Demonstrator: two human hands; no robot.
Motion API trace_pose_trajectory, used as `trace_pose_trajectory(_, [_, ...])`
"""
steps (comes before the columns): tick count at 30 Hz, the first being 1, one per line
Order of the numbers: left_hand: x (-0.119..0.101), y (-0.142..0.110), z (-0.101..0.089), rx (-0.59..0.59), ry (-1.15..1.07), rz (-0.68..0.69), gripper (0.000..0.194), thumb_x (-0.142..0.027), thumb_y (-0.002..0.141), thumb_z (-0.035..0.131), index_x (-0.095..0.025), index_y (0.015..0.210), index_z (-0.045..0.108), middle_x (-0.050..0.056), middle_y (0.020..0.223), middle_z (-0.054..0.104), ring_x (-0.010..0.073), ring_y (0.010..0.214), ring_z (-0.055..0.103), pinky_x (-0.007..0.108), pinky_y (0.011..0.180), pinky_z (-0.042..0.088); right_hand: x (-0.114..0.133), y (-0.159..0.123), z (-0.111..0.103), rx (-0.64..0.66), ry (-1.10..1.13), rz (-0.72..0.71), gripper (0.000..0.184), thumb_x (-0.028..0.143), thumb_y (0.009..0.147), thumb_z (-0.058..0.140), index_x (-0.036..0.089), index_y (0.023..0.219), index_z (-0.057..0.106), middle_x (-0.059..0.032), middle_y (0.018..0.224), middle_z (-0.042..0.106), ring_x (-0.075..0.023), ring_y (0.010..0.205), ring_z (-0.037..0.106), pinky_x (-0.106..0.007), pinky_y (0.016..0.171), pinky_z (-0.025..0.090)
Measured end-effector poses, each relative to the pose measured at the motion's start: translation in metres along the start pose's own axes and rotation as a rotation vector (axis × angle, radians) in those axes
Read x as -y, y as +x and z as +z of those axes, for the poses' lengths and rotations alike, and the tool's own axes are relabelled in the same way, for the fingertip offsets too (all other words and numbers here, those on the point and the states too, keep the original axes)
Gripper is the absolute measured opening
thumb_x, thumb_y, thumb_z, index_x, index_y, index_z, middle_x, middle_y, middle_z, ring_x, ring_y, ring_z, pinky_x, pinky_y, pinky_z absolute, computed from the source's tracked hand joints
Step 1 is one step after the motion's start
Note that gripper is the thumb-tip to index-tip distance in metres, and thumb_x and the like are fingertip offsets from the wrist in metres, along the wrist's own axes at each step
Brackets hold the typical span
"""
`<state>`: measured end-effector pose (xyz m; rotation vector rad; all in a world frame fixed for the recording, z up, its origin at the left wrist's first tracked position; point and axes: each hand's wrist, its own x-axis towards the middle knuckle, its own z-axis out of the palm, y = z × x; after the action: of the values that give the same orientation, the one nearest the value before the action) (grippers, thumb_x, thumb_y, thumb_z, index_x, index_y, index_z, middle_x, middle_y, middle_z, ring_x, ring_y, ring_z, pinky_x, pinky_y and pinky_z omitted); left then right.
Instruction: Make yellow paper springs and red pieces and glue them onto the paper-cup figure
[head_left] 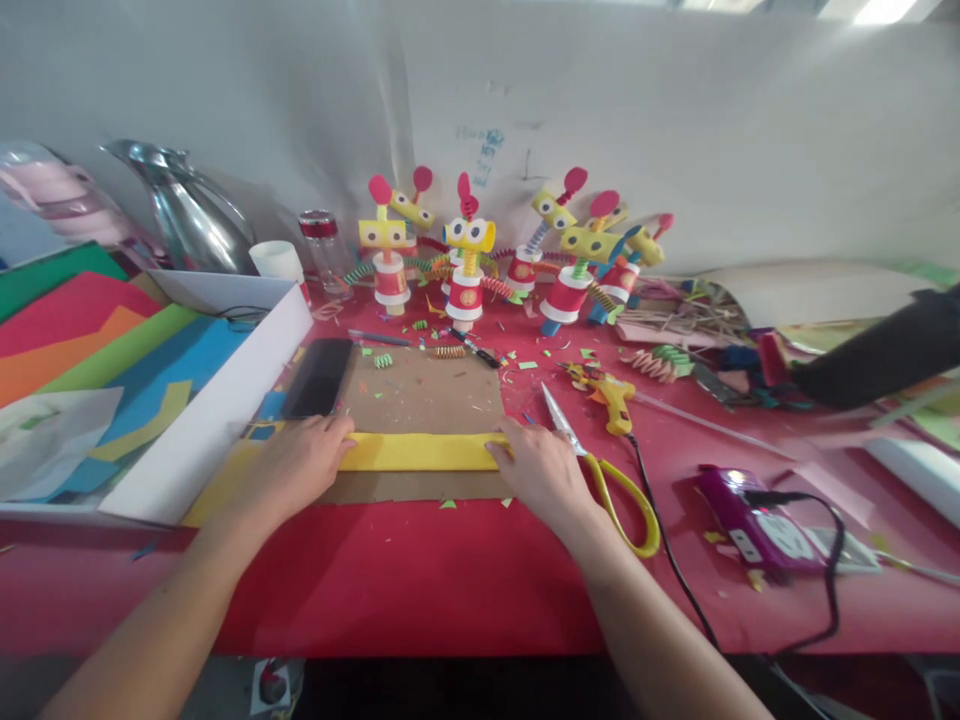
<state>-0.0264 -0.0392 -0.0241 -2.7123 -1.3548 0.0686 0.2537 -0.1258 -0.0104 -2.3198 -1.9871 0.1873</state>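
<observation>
A yellow paper strip (420,452) stretches sideways over a brown cardboard sheet (420,395). My left hand (311,455) grips its left end, fingers closed on the edge. At the other end my right hand (541,465) pinches the strip between thumb and fingers. Just beyond my left hand lies a black phone (321,375). Scissors with yellow handles (619,500) rest right of my right hand, blades pointing away. Two small paper coils, one green (383,360) and one orange-brown (450,352), sit at the cardboard's far side, near a black pen-like tool (476,348).
Several paper robot figures (469,290) stand along the wall. A white box (217,410) of coloured paper is at left, with a steel jug (184,210) and white cup (277,262) behind. A yellow glue gun (615,400) and purple power strip (757,525) trail cords at right.
</observation>
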Motion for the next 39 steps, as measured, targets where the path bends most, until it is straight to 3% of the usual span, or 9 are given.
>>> trace_pose_trajectory(8, [-0.002, -0.003, 0.01, -0.116, 0.07, 0.017, 0.018, -0.024, 0.095, 0.04, -0.018, 0.087, 0.054, 0.008, 0.081, 0.063, 0.0261, 0.081, 0.059, 0.037, 0.067, 0.037, 0.004, -0.003, 0.007, 0.038, -0.049, 0.025, 0.023, 0.027, 0.095, 0.046, 0.018, 0.116, 0.052, -0.0097, 0.095, 0.073, -0.0244, 0.087, 0.07, -0.034, 0.079, 0.04])
trace_pose_trajectory(14, [-0.007, -0.007, 0.005, -0.357, 0.154, 0.004, 0.02, -0.024, 0.089, 0.052, -0.017, 0.106, 0.061, 0.013, 0.109, 0.063, 0.0322, 0.096, 0.054, 0.044, 0.079, 0.041, 0.007, -0.004, 0.009, 0.043, -0.048, 0.033, 0.034, 0.027, 0.097, 0.045, 0.023, 0.131, 0.042, -0.0069, 0.094, 0.07, -0.0221, 0.084, 0.068, -0.033, 0.075, 0.04])
trace_pose_trajectory(17, [-0.013, -0.011, 0.003, -0.248, 0.09, 0.111, 0.029, -0.006, 0.086, 0.042, -0.018, 0.097, 0.066, 0.011, 0.1, 0.065, 0.0279, 0.093, 0.055, 0.04, 0.078, 0.044, 0.009, -0.006, 0.008, -0.017, -0.1, 0.066, 0.036, 0.032, 0.096, 0.048, 0.027, 0.132, 0.045, -0.0099, 0.106, 0.063, -0.0234, 0.09, 0.064, -0.035, 0.075, 0.041])
trace_pose_trajectory(19, [-0.023, -0.017, 0.001, -0.178, 0.043, 0.081, 0.034, -0.002, 0.084, 0.039, -0.016, 0.097, 0.068, 0.012, 0.096, 0.065, 0.0269, 0.093, 0.057, 0.037, 0.076, 0.046, 0.011, -0.009, 0.008, -0.114, -0.169, 0.043, 0.032, 0.032, 0.095, 0.05, 0.029, 0.126, 0.051, -0.0115, 0.114, 0.057, -0.0269, 0.1, 0.058, -0.038, 0.078, 0.041])
trace_pose_trajectory(23, [-0.051, -0.035, -0.004, -0.13, 0.013, -0.059, 0.044, -0.025, 0.094, 0.037, -0.022, 0.134, 0.055, 0.015, 0.103, 0.063, 0.0307, 0.095, 0.057, 0.041, 0.075, 0.048, 0.016, -0.015, 0.011, -0.113, -0.221, -0.206, 0.023, 0.014, 0.094, 0.045, 0.023, 0.108, 0.062, -0.011, 0.109, 0.059, -0.025, 0.1, 0.055, -0.035, 0.078, 0.044])
trace_pose_trajectory(27, [-0.07, -0.047, -0.005, -0.106, -0.006, -0.089, 0.049, -0.046, 0.094, 0.035, -0.039, 0.141, 0.045, 0.016, 0.124, 0.055, 0.0359, 0.109, 0.052, 0.049, 0.084, 0.047, 0.022, -0.022, 0.014, -0.046, -0.216, -0.214, 0.027, 0.007, 0.091, 0.042, 0.017, 0.104, 0.063, -0.0124, 0.104, 0.061, -0.0259, 0.096, 0.057, -0.035, 0.074, 0.048])
trace_pose_trajectory(30, [-0.075, -0.048, -0.002, -0.1, -0.046, -0.111, 0.052, -0.052, 0.093, 0.036, -0.036, 0.141, 0.047, 0.016, 0.137, 0.049, 0.0377, 0.118, 0.048, 0.054, 0.094, 0.042, 0.031, -0.034, 0.017, -0.082, -0.176, -0.182, 0.032, 0.021, 0.096, 0.04, 0.017, 0.121, 0.06, -0.0157, 0.112, 0.061, -0.0287, 0.096, 0.057, -0.039, 0.078, 0.05])
trace_pose_trajectory(34, [-0.077, -0.05, 0.004, -0.112, -0.07, -0.132, 0.056, -0.054, 0.092, 0.038, -0.034, 0.143, 0.045, 0.017, 0.145, 0.044, 0.0424, 0.129, 0.04, 0.059, 0.101, 0.035, 0.052, -0.051, 0.027, -0.176, -0.074, -0.212, 0.052, 0.055, 0.094, 0.039, 0.04, 0.144, 0.038, -0.0132, 0.145, 0.043, -0.0359, 0.109, 0.054, -0.054, 0.088, 0.046])
trace_pose_trajectory(39, [-0.076, -0.054, 0.013, -0.128, -0.106, -0.152, 0.059, -0.056, 0.089, 0.043, -0.037, 0.145, 0.039, 0.012, 0.152, 0.038, 0.0446, 0.137, 0.032, 0.059, 0.106, 0.031, 0.063, -0.056, 0.041, -0.176, -0.058, -0.191, 0.052, 0.057, 0.093, 0.04, 0.04, 0.142, 0.043, -0.0136, 0.149, 0.043, -0.0483, 0.129, 0.041, -0.071, 0.098, 0.03])
